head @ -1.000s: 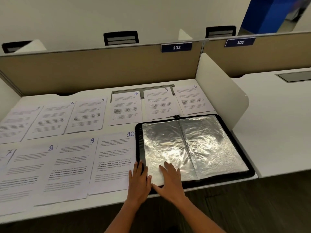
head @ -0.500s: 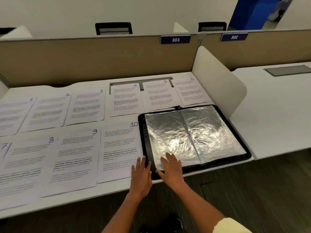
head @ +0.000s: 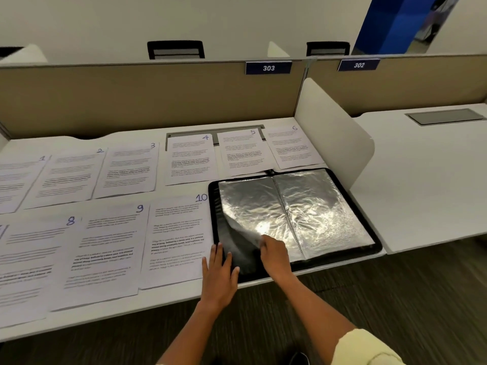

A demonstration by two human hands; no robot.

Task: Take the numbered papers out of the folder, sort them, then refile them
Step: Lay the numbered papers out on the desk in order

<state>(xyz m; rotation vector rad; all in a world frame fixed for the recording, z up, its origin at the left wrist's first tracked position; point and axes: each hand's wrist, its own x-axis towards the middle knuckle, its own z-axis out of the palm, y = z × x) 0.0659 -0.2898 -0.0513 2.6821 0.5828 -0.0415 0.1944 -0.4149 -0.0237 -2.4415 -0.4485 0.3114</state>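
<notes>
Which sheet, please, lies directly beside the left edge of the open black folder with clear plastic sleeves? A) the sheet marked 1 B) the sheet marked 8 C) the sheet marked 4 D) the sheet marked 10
D: the white printed sheet marked 10 lies against the left edge of the open black folder, where the left hand rests.

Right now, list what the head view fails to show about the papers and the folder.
- Sheet 7: cut off by the left edge.
- Body text on sheet 5: too small.
- Right hand fingertips: blurred against the lifted sleeve.
- Folder near-left corner: hidden under the left hand.
</notes>
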